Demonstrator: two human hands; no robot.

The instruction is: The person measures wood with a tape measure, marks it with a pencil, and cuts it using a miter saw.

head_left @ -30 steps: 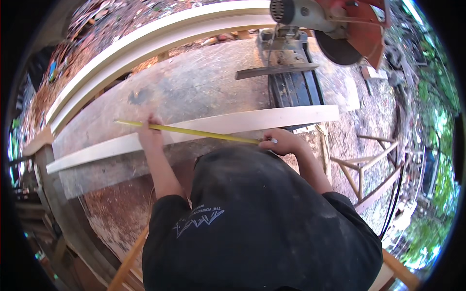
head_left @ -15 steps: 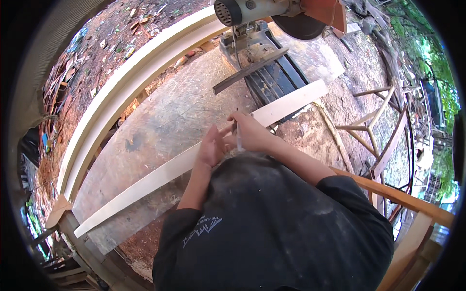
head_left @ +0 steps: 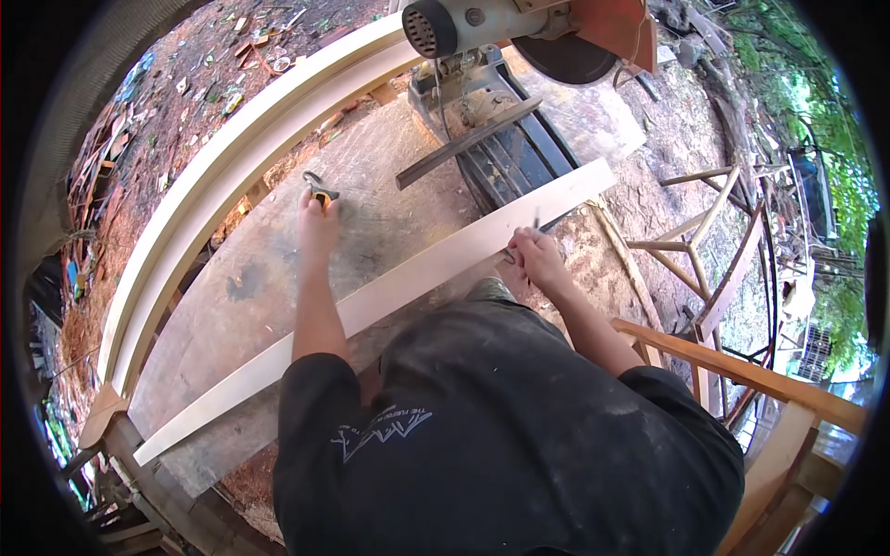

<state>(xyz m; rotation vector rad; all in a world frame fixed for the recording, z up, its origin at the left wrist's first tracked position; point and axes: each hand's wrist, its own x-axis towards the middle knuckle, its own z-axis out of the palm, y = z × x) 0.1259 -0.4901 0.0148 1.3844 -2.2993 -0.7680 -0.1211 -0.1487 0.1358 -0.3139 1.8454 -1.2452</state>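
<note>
A long pale wooden board (head_left: 408, 283) lies slantwise across the worktable (head_left: 278, 269), just in front of my body. My left hand (head_left: 318, 227) is stretched beyond the board, closed on a small yellow-and-black tape measure (head_left: 322, 197) with a dark loop at its far end. Most of the tape measure is hidden by my fingers. Close to the board's right part, my right hand (head_left: 540, 258) is pinched round a thin dark pencil (head_left: 537, 215) that points up and away from me.
A mitre saw (head_left: 491, 28) with a dark disc stands at the far side, its black base (head_left: 519, 153) beside the board's right end. Long pale timbers (head_left: 195, 199) run along the table's far left edge. Wooden frames (head_left: 695, 246) stand at the right.
My hands were together over the board; now they are apart. The left has moved far left and away with the tape measure, the right a little right with the pencil.
</note>
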